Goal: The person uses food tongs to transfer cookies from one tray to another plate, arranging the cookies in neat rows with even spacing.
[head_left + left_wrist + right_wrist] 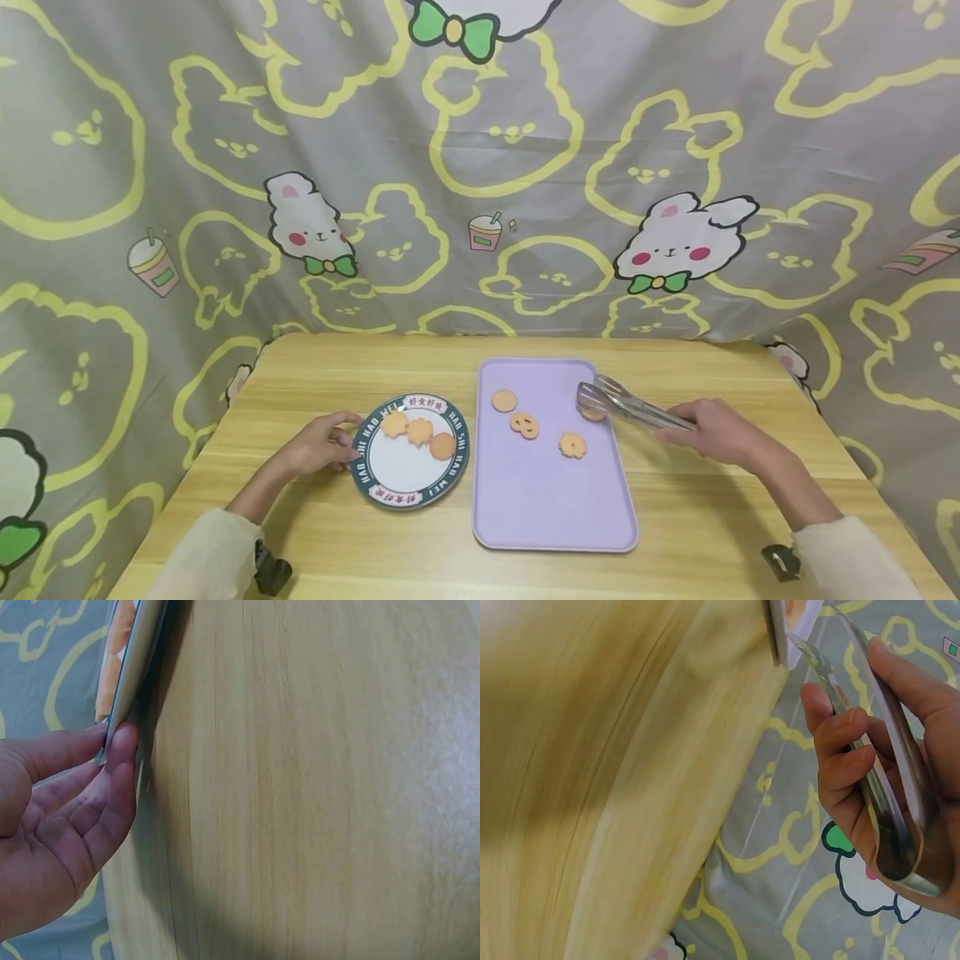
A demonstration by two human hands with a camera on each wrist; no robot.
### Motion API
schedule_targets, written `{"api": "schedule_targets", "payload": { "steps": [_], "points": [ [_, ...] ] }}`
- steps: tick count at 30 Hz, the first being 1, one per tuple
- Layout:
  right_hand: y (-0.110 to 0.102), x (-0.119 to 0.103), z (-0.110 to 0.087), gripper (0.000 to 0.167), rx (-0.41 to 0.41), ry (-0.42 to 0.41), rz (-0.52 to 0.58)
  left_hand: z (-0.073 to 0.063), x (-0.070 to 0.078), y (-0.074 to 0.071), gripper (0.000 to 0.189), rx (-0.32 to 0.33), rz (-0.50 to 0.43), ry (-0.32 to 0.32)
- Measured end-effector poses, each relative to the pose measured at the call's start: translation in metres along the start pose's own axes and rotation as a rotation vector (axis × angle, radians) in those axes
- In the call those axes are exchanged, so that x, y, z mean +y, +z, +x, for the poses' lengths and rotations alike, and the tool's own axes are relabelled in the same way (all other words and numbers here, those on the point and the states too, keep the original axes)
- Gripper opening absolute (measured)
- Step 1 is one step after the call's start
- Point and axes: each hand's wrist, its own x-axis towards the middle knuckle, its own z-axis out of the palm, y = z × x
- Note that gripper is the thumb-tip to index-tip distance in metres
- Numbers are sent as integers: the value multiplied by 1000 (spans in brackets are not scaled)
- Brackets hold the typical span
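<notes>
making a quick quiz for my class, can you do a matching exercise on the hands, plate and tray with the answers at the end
1. left hand
2. right hand
3. plate
4. tray

A. grips metal tongs
B. plain lilac
C. pinches the plate's edge
D. bears three cookies

Pairs: 1-C, 2-A, 3-D, 4-B

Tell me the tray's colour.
The tray is pale purple, shown best in the head view.
</notes>
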Motion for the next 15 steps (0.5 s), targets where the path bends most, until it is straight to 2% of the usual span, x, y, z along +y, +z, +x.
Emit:
{"api": "schedule_targets", "payload": {
  "steps": [4,15],
  "points": [
    [-1,1,2,43,-24,17,15,1,1,0,54,13,2,-16],
    [1,-1,4,30,-58,-11,36,0,-1,-1,55,3,-8,-15]
  ]
}}
